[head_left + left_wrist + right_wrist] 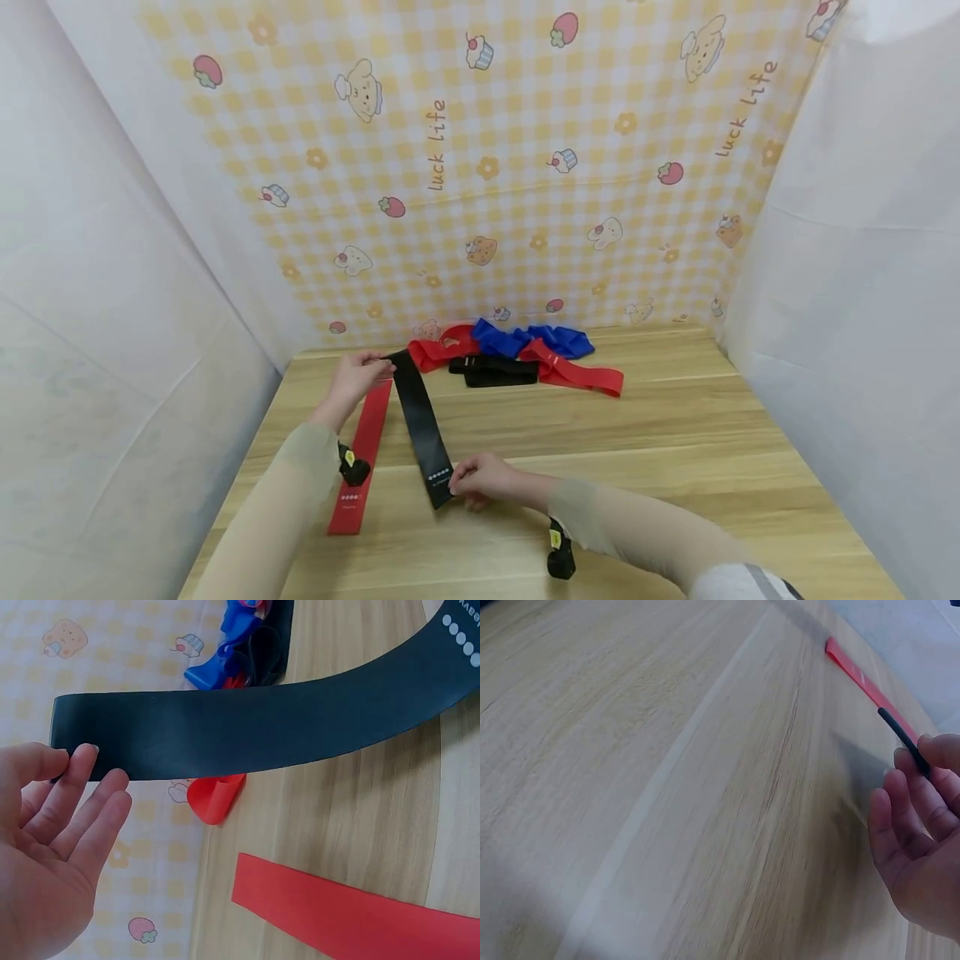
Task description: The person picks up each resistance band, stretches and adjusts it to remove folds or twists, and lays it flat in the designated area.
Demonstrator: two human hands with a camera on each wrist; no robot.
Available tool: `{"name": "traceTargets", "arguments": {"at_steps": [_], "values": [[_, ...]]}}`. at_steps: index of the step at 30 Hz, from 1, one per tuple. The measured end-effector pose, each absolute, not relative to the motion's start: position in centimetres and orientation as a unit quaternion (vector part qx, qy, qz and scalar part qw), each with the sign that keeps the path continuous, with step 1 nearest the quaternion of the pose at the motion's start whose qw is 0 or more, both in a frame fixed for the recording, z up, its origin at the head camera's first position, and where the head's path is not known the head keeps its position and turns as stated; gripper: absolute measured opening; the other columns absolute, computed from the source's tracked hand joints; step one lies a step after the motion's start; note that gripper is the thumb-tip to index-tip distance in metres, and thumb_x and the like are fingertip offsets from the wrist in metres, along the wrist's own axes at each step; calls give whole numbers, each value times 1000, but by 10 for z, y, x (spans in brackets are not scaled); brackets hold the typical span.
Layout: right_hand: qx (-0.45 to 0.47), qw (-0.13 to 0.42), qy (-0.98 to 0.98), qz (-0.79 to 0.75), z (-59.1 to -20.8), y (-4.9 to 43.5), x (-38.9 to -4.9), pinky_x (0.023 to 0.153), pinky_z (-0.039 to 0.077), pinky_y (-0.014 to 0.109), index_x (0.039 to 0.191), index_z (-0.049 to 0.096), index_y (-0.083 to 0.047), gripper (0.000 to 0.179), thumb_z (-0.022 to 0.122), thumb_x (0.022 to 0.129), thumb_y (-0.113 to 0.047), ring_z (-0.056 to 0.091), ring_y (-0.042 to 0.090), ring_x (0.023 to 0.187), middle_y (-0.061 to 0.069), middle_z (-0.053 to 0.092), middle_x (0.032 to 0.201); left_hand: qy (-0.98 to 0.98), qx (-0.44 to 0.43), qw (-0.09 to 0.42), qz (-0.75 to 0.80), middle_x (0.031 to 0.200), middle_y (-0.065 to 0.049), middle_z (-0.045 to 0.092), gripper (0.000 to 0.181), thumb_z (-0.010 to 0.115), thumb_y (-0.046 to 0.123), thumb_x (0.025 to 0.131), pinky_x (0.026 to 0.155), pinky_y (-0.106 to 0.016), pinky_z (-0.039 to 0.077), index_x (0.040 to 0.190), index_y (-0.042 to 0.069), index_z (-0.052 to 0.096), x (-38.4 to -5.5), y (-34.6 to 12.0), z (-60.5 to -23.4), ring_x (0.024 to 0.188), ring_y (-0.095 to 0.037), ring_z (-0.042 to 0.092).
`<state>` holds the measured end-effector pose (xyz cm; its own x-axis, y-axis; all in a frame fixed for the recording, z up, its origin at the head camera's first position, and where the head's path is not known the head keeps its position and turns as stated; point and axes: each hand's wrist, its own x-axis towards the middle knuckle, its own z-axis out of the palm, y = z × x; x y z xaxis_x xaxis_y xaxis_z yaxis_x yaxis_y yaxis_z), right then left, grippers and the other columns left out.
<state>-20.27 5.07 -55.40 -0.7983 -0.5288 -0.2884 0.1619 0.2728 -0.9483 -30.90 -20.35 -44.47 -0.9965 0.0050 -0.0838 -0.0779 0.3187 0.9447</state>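
Stretched out between both hands is a flat black resistance band point(423, 425), with white dots and lettering near its lower end. My left hand point(358, 375) pinches the far end between thumb and fingers, as the left wrist view also shows on the black band point(210, 735). At the near end my right hand point(487, 481) pinches the band's edge; in the right wrist view that end point(904, 735) appears edge-on and raised over the table. To the left, a red resistance band point(371, 433) lies flat and straight on the table, partly behind the left wrist.
Along the back of the wooden table point(637, 467) lie crumpled bands: blue ones point(498, 340), a folded black one point(501, 372), a red one point(581, 375) and another red one point(433, 354). A patterned cloth point(480, 208) hangs behind. White sheets point(840, 250) flank both sides.
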Motion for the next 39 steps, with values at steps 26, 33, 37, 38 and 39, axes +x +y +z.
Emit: {"name": "traceTargets", "arguments": {"at_steps": [26, 33, 37, 38, 39], "values": [[-162, 312, 729, -588, -569, -7, -197, 43, 48, 23, 88, 75, -2, 6, 72, 84, -4, 53, 9, 46, 7, 71, 74, 847, -13, 43, 529, 104, -21, 68, 32, 53, 9, 97, 83, -37, 54, 124, -8, 56, -328, -201, -454, 101, -32, 65], [-162, 328, 717, -593, -572, -17, -194, 45, 48, 23, 89, 75, -6, 7, 69, 86, -4, 54, 9, 47, 2, 71, 74, 847, -15, 42, 530, 105, -22, 67, 33, 54, 9, 97, 81, -34, 55, 126, -8, 56, -331, -207, -459, 99, -31, 66], [-163, 345, 712, -589, -569, -23, -194, 45, 50, 24, 90, 75, -7, 9, 68, 88, -4, 56, 8, 47, 0, 72, 75, 846, -14, 42, 531, 105, -22, 67, 35, 55, 9, 97, 86, -41, 53, 126, -8, 56, -331, -205, -459, 99, -31, 67], [-162, 350, 710, -590, -568, -24, -193, 45, 51, 25, 91, 75, -7, 9, 68, 88, -4, 56, 8, 48, 1, 72, 76, 847, -13, 42, 529, 105, -22, 67, 35, 55, 9, 97, 87, -42, 53, 126, -9, 56, -331, -204, -458, 99, -31, 67], [-162, 352, 709, -589, -567, -25, -193, 45, 51, 25, 91, 75, -7, 9, 68, 88, -4, 57, 8, 48, 2, 72, 76, 848, -13, 42, 528, 104, -22, 67, 34, 55, 9, 97, 87, -42, 53, 126, -9, 56, -331, -203, -458, 99, -31, 67]]}}
